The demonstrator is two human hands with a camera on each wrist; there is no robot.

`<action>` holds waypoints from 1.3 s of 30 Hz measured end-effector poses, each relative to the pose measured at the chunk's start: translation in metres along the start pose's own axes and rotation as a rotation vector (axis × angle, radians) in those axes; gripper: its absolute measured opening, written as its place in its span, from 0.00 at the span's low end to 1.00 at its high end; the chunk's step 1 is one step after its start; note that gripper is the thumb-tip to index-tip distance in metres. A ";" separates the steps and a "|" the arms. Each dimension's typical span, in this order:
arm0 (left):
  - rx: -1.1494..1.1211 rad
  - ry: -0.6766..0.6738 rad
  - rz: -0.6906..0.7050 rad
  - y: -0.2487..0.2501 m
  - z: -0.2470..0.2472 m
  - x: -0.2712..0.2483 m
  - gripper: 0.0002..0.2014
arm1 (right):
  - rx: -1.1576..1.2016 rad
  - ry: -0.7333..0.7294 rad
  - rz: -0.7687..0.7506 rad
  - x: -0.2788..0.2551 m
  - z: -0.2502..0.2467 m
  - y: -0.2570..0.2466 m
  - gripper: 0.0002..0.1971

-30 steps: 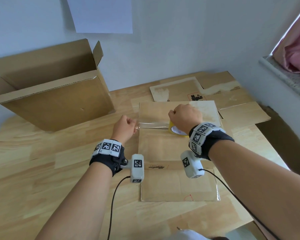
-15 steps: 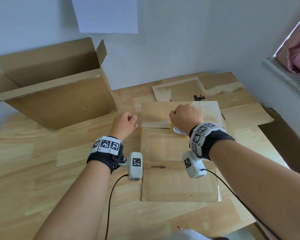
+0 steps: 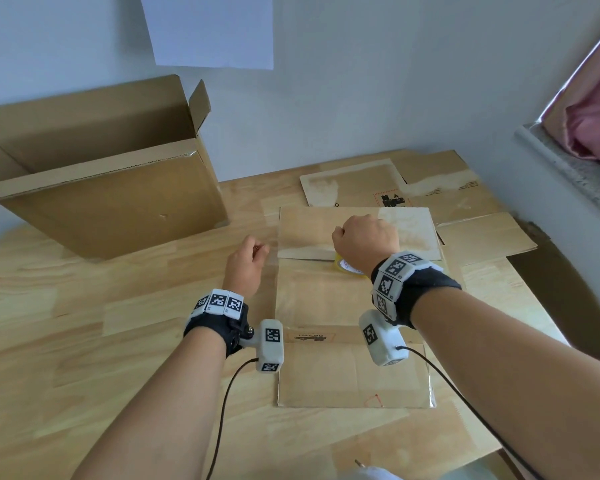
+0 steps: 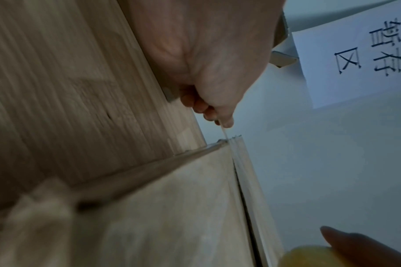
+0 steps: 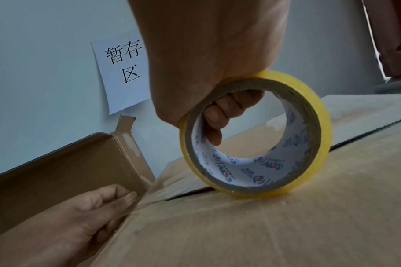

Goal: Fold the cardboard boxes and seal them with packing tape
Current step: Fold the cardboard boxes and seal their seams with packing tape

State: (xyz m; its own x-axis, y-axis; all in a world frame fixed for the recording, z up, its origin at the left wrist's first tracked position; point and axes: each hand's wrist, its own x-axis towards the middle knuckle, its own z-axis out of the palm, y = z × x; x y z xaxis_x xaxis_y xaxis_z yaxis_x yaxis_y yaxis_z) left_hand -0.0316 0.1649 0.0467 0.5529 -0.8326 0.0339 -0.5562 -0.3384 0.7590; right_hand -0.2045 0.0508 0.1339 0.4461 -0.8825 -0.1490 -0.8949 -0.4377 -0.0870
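Here the right hand (image 5: 208, 59) grips the yellow tape roll (image 5: 256, 137), fingers curled through its core, standing it on the seam of the flat cardboard box (image 3: 354, 372) on the wooden table (image 3: 84, 341). The left hand (image 5: 64, 222) pinches the clear tape end (image 5: 135, 204) at the box's left edge

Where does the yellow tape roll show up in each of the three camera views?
Head: tape roll centre, mostly hidden under the right hand, on the flat box.
Left wrist: a yellow sliver at the bottom right edge.
Right wrist: large, centre right, standing on the box seam.
Shared landmark: the white wall sign.
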 end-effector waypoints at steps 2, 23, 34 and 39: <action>-0.031 -0.004 -0.003 -0.004 0.003 0.000 0.11 | 0.003 -0.002 0.002 0.000 0.000 0.000 0.22; -0.366 -0.158 -0.403 0.004 0.033 -0.010 0.14 | 0.043 0.049 0.000 0.002 0.006 0.006 0.20; -0.313 -0.471 -0.562 0.016 0.016 -0.003 0.14 | 0.056 0.037 0.007 0.003 0.005 0.006 0.20; -0.268 -0.280 -0.605 0.010 0.012 0.003 0.19 | 0.050 0.048 -0.011 0.002 0.005 0.008 0.21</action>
State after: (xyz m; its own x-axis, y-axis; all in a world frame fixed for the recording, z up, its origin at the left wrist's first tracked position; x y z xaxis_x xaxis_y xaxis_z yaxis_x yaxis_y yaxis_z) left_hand -0.0430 0.1537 0.0472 0.5165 -0.6262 -0.5840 -0.0108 -0.6868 0.7268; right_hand -0.2106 0.0469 0.1280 0.4533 -0.8857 -0.1001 -0.8879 -0.4388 -0.1381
